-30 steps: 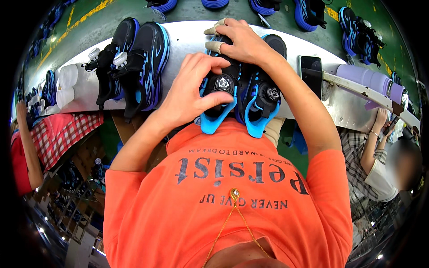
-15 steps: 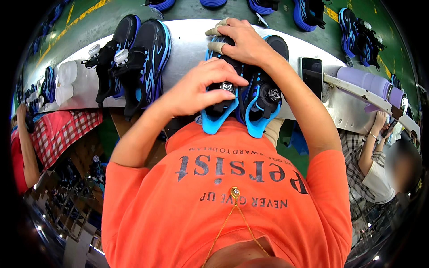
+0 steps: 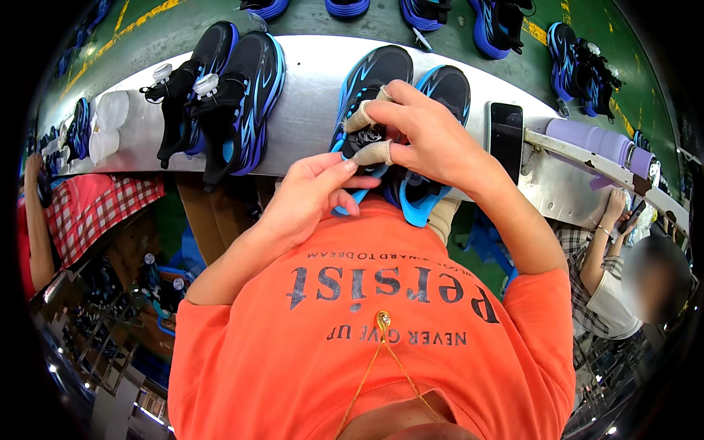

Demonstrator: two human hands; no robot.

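Note:
A black and blue sneaker [image 3: 378,70] lies in front of me, toe pointing away, its bright blue heel edge near my shirt. My right hand [image 3: 422,136], with beige finger covers on some fingertips, closes its thumb and fingers around the round black lacing dial [image 3: 364,136] on the sneaker's tongue. At the sneaker's collar, my left hand [image 3: 319,187] has thumb and fingers curled together against the rim; what lies between them is partly hidden. Close on the right rests the matching sneaker [image 3: 446,92], its dial partly covered by my right hand.
Another pair of sneakers [image 3: 249,95] with white-covered dials stands left on the metal bench [image 3: 308,81]. Clear plastic cups [image 3: 110,121] are farther left. Right are a phone [image 3: 506,136], a white metal bar [image 3: 587,158] and a purple bottle [image 3: 590,139]. Co-workers sit on both sides.
My right hand has come back from the toe to the dial of the left sneaker. My left hand has dropped from the dial down to the collar.

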